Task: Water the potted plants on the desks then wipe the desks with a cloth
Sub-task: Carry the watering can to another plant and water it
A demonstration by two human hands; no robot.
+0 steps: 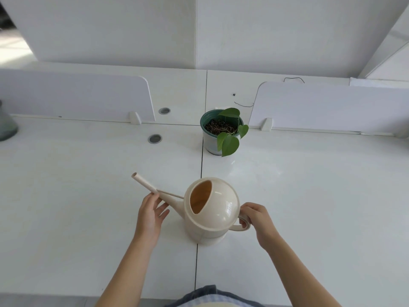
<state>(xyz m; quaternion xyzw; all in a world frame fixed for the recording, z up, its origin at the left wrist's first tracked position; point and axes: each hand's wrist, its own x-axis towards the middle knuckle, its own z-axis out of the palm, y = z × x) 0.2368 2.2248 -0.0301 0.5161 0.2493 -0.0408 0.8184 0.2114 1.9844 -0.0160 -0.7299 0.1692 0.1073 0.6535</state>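
A cream watering can (pixel 218 209) stands on the white desk (pixel 309 196), straddling the seam between two desktops, its long spout pointing up and to the left. My right hand (pixel 256 220) grips the loop handle at the can's right side. My left hand (pixel 150 212) touches the spout near its base with relaxed fingers. Beyond the can sits a potted plant (pixel 222 131) in a green-rimmed pot with dark soil and several heart-shaped leaves. No cloth is in view.
Low white divider panels (pixel 332 107) run across the back of the desk on both sides of the plant. Two round cable grommets (pixel 155 138) lie left of the pot. A grey-green object (pixel 6 125) sits at the far left edge. Thin black wire (pixel 243 105) lies behind the plant.
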